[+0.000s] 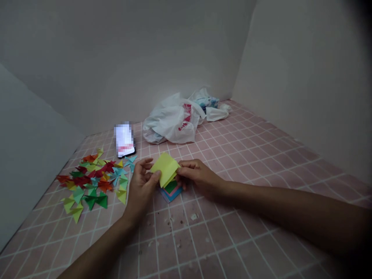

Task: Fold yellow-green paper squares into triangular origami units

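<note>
A sheet of yellow origami paper (165, 169), partly folded, is pinched between my left hand (142, 186) and my right hand (197, 176). Just below it, a small stack of coloured paper squares (171, 190) lies on the pink tiled floor (203, 232), partly hidden by the yellow sheet. To the left of my left hand lies a spread of several folded paper pieces (90, 182) in red, green, yellow, orange and blue. The nearest blue piece (130, 162) lies close to my left fingers.
A phone (124, 140) with a pixelated screen lies beyond the paper pieces. Farther back, a crumpled white plastic bag (171, 122) with red print sits near the wall corner, with more white plastic (215, 112) behind it. Pale walls (302, 77) bound the floor.
</note>
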Motion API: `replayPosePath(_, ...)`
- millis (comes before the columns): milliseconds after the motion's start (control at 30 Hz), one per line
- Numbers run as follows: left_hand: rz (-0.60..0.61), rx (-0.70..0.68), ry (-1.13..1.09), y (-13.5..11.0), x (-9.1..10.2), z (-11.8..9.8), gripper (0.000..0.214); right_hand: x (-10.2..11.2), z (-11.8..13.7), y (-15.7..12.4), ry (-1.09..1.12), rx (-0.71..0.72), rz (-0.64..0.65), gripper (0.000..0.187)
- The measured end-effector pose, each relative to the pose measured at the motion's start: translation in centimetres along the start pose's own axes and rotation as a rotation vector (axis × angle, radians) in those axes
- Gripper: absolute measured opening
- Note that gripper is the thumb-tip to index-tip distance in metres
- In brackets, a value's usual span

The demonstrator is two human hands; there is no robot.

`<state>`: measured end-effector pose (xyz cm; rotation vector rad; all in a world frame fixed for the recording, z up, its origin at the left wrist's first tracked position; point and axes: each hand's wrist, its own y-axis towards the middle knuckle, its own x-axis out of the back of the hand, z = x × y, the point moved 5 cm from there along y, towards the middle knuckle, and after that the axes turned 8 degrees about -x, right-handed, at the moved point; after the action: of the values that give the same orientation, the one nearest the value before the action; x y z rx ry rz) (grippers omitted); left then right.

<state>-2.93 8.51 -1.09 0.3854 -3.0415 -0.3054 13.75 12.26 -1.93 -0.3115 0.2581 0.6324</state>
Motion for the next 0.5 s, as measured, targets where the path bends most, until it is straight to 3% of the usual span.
replayPosePath(67,0.079,-0.116,0.131,-0.2,-0.4,-1.1,0.050,-0.2,0.2,-0.1,-0.032,0.034,0.020,0.024)
replayPosePath(133,0.205,-0.222,0.233,-0.4,-1.1,-2.1,0.021,-0.2,0.2,-0.2,-0.064,0.055,0.023,0.025)
replayPosePath(233,0.366,-0.247,0.237,-0.6,-1.8,-2.6,0.025,-0.1,0.3,-0.3,-0.112,0.080,0.013,0.027)
replayPosePath(300,0.386,-0.217,0.216,-0.6,-1.8,-2.5,0.029,-0.1,0.3,-0.3,-0.146,0.098,0.026,0.027)
replayPosePath(400,0.212,-0.200,0.239,0.0,-0.5,-2.5,0.028,-0.2,0.1,-0.1,-0.161,0.026,0.050,0.026)
replayPosePath(500,-0.026,-0.223,0.333,0.5,1.3,-2.9,0.030,0.5,-0.2,0.1,-0.241,-0.195,-0.018,0.025)
